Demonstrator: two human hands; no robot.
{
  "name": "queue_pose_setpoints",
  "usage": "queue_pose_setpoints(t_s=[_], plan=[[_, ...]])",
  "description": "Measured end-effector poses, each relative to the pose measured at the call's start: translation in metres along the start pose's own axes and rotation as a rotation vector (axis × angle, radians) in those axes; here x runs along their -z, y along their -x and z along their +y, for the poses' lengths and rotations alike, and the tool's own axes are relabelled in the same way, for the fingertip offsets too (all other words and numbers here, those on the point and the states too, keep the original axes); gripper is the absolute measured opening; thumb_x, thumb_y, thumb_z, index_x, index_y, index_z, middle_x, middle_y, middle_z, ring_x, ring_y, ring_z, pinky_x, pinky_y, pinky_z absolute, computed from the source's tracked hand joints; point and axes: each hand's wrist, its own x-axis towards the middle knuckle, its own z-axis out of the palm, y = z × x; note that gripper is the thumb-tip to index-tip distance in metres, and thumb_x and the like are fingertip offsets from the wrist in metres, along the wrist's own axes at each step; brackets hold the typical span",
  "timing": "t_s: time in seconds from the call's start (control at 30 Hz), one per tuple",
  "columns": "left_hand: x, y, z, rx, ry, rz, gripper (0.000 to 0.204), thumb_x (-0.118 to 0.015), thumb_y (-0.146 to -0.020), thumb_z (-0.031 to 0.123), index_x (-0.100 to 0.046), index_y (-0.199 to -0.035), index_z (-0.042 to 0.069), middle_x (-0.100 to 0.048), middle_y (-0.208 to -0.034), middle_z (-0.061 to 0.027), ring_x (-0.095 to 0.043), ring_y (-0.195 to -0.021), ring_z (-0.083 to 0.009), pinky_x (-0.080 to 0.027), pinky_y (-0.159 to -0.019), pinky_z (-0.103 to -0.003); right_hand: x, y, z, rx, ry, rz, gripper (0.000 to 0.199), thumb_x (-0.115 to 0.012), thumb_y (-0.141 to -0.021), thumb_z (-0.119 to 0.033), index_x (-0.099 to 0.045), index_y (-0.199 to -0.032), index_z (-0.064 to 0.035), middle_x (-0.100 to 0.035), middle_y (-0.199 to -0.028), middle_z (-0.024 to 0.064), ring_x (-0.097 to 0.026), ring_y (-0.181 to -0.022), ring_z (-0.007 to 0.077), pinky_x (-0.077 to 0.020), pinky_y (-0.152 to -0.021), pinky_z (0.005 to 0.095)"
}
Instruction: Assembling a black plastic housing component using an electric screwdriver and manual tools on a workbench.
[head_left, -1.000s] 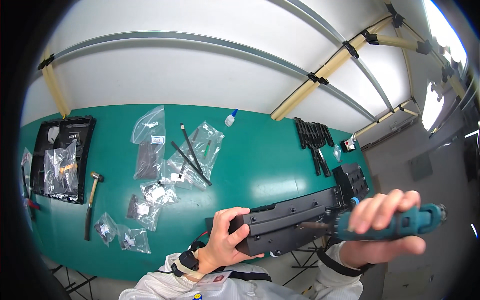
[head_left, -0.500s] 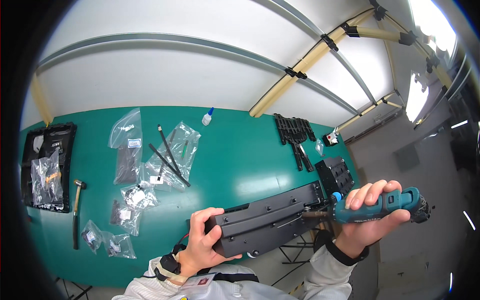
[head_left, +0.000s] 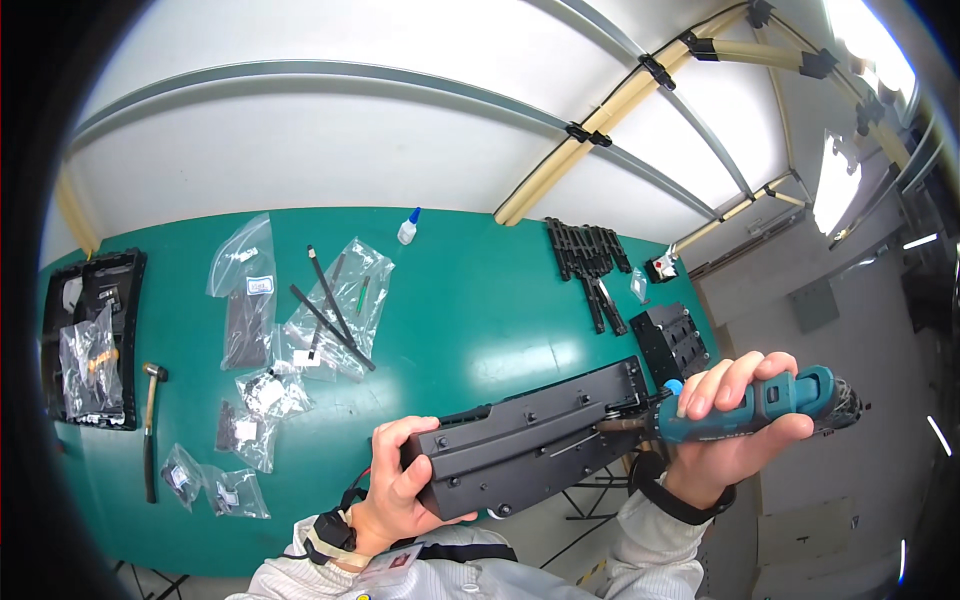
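My left hand [head_left: 395, 490] grips the left end of a long black plastic housing [head_left: 530, 445], held level above the near edge of the green table [head_left: 470, 300]. My right hand [head_left: 735, 425] is closed around a teal electric screwdriver [head_left: 775, 400]. Its bit lies horizontal and meets the right end of the housing. Both hands are at the bottom of the view, with white sleeves below them.
On the table lie clear plastic bags [head_left: 335, 305] with small parts, black rods, a small glue bottle [head_left: 407, 227], a hammer [head_left: 150, 410], a black tray [head_left: 95, 335] at the left, black strips [head_left: 590, 260] and a black block [head_left: 672, 340] at the right.
The view has shifted a little, so the table items sit further right. Both hands keep their hold on the housing and the screwdriver, still pressed together.
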Motion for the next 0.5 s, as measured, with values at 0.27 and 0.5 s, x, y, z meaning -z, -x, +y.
queue_pose_setpoints(t_s=[0.27,0.5], plan=[[0.0006,-0.0010,0.0006,0.000,-0.013,-0.002,0.116,-0.089,-0.078,0.052,-0.018,-0.168,0.036,-0.044,-0.141,-0.0282,-0.053,-0.119,-0.0410,-0.052,-0.092,-0.051,-0.0049,0.0040,0.0025,-0.017,0.020,-0.002,0.064,-0.059,-0.097,-0.068,-0.044,-0.114,-0.0073,-0.060,-0.081,0.0094,-0.064,-0.060,0.0232,-0.0554,-0.052,0.0358],[0.0008,-0.0003,0.0002,-0.004,-0.005,-0.007,0.115,-0.088,-0.079,0.052,-0.017,-0.168,0.036,-0.043,-0.140,-0.0285,-0.053,-0.118,-0.0412,-0.052,-0.092,-0.051,-0.0067,0.0049,0.0035,-0.048,0.013,0.015,0.065,-0.060,-0.096,-0.069,-0.044,-0.114,-0.0082,-0.061,-0.082,0.0082,-0.064,-0.059,0.0223,-0.0555,-0.053,0.0360]])
